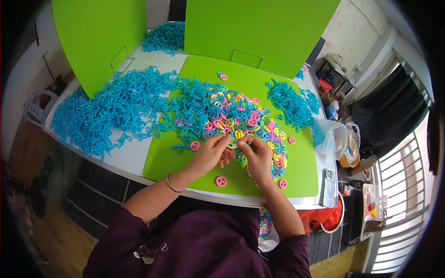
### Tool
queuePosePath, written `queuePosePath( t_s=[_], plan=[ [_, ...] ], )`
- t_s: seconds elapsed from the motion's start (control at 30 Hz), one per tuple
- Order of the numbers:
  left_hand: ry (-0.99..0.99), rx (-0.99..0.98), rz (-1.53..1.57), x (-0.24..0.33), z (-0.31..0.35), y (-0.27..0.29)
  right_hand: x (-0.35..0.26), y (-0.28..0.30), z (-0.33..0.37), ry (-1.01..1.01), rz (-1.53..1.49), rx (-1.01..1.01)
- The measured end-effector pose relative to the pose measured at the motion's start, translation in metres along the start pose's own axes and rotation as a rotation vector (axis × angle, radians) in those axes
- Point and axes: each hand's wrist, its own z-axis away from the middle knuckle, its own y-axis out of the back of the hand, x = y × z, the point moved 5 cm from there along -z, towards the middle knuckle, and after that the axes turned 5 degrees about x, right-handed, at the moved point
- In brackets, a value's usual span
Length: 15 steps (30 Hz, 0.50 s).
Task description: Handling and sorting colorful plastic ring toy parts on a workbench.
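Note:
My left hand (212, 152) and my right hand (258, 160) meet over a heap of small plastic wheels (252, 119) in pink, yellow, blue and green. Thumb and fingers of both hands are pinched together around a small green plastic wheel (232, 145); the fingertips partly cover it. A loose pink wheel (221, 181) lies nearer me, below the hands, and another pink wheel (282, 184) is to the right. Blue forked plastic pieces (187, 111) overlap the heap's left side. My left wrist wears a bracelet.
A bigger mound of blue pieces (111, 113) covers the table's left; a smaller blue pile (289, 104) is at right. Green upright panels (259, 32) stand behind the green mat (162, 162). A clear plastic tub (330, 138) and a phone (330, 187) sit at the right edge.

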Motion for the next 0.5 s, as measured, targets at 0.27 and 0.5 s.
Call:
queuePosePath(
  t_s=[0.27, 0.5],
  plan=[
    [-0.372, 0.165, -0.481, 0.013, 0.006, 0.004, -0.010, -0.003, 0.007, 0.130, 0.151, 0.036],
    [-0.258, 0.130, -0.290, 0.000, -0.001, 0.004, -0.009, -0.003, 0.012, 0.032, 0.258, 0.079]
  ],
)
